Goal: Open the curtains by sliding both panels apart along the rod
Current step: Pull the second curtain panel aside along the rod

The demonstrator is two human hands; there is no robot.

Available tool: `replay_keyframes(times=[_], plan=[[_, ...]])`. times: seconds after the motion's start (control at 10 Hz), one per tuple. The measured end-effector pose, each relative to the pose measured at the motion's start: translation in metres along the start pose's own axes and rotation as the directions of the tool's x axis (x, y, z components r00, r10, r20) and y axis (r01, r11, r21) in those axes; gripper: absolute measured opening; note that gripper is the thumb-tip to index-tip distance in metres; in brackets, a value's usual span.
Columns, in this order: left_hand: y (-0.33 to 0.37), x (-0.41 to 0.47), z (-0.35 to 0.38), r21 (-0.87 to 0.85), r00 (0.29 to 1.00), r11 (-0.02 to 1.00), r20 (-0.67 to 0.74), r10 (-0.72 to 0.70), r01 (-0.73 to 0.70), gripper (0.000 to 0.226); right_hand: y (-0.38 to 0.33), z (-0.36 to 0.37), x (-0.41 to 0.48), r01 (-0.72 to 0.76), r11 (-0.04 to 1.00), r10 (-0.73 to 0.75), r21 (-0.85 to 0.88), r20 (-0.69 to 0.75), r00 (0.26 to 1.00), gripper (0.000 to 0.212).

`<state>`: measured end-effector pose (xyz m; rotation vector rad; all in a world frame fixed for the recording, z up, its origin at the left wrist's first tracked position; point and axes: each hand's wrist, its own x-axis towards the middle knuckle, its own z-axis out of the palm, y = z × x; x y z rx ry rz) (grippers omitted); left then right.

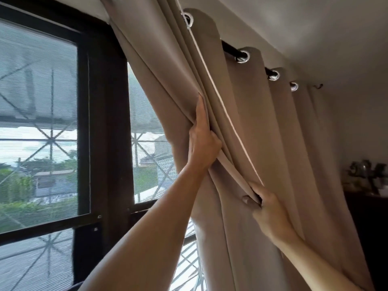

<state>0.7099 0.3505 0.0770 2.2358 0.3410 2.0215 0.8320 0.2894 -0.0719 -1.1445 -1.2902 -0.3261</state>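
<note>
A beige curtain panel (262,127) hangs by silver grommets from a black rod (231,50) that runs up and to the left under the ceiling. Its folds are bunched, with a white hem edge running diagonally down the middle. My left hand (202,141) is raised and grips the gathered folds from the window side, fingers tucked into the fabric. My right hand (266,208) is lower and pinches the panel's leading edge, thumb showing in front. The left part of the window (39,122) is uncovered. A second panel is not visible.
The dark window frame (109,122) has mesh screens and star-pattern grilles, with trees and roofs outside. At the far right a dark cabinet (369,227) carries small ornaments. The white wall and ceiling fill the upper right.
</note>
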Motion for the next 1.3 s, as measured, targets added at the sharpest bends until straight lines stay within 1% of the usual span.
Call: replay_keyframes(times=[0.2, 0.3, 0.4, 0.5, 0.6, 0.7, 0.8, 0.9, 1.0, 1.1, 1.2, 1.3], plan=[[-0.002, 0.007, 0.020, 0.025, 1.000, 1.000, -0.009, -0.004, 0.004, 0.097, 0.022, -0.010, 0.015, 0.020, 1.000, -0.020, 0.000, 0.020, 1.000, 0.080], [-0.007, 0.006, 0.020, 0.040, 1.000, 0.999, -0.007, 0.003, -0.003, 0.097, 0.021, -0.007, 0.013, 0.041, 0.999, -0.042, 0.032, 0.035, 0.998, 0.086], [-0.014, 0.001, 0.012, 0.058, 1.000, 0.998, -0.006, 0.005, -0.005, 0.097, 0.015, 0.003, 0.004, 0.081, 0.993, -0.087, 0.087, 0.062, 0.994, 0.078], [-0.024, -0.007, -0.003, 0.079, 1.000, 0.997, 0.010, 0.019, -0.020, 0.096, 0.016, 0.022, -0.006, 0.084, 0.988, -0.097, 0.133, 0.091, 0.991, 0.065], [-0.035, -0.017, -0.024, 0.124, 0.998, 0.991, 0.030, 0.048, -0.052, 0.093, 0.016, 0.045, -0.018, 0.027, 0.980, -0.056, 0.199, 0.139, 0.989, 0.054], [-0.039, -0.029, -0.049, 0.151, 0.997, 0.987, 0.060, 0.048, -0.057, 0.092, 0.010, 0.068, -0.031, 0.011, 0.976, -0.042, 0.215, 0.142, 0.989, 0.047], [-0.040, -0.042, -0.073, 0.180, 0.995, 0.981, 0.083, 0.052, -0.067, 0.093, -0.002, 0.088, -0.045, -0.014, 0.966, -0.029, 0.258, 0.159, 0.987, 0.046], [-0.038, -0.053, -0.095, 0.222, 0.994, 0.974, 0.102, 0.029, -0.051, 0.094, -0.016, 0.105, -0.061, -0.019, 0.964, -0.013, 0.266, 0.120, 0.993, 0.051], [-0.033, -0.064, -0.116, 0.264, 0.996, 0.963, 0.082, 0.031, -0.052, 0.093, -0.032, 0.118, -0.075, -0.013, 0.956, -0.020, 0.293, 0.110, 0.994, 0.059], [-0.027, -0.084, -0.144, 0.166, 0.996, 0.985, 0.082, 0.039, -0.052, 0.090, -0.056, 0.119, -0.087, 0.018, 0.947, -0.049, 0.320, 0.088, 0.995, 0.044], [-0.015, -0.107, -0.184, 0.123, 0.993, 0.992, 0.118, -0.010, -0.005, 0.080, -0.086, 0.113, -0.104, 0.008, 0.925, -0.072, 0.380, 0.156, 0.985, 0.037], [-0.008, -0.163, -0.242, 0.216, 0.997, 0.976, 0.080, -0.017, -0.001, 0.069, -0.117, 0.101, -0.121, -0.105, 0.858, 0.000, 0.503, 0.205, 0.979, 0.043]])
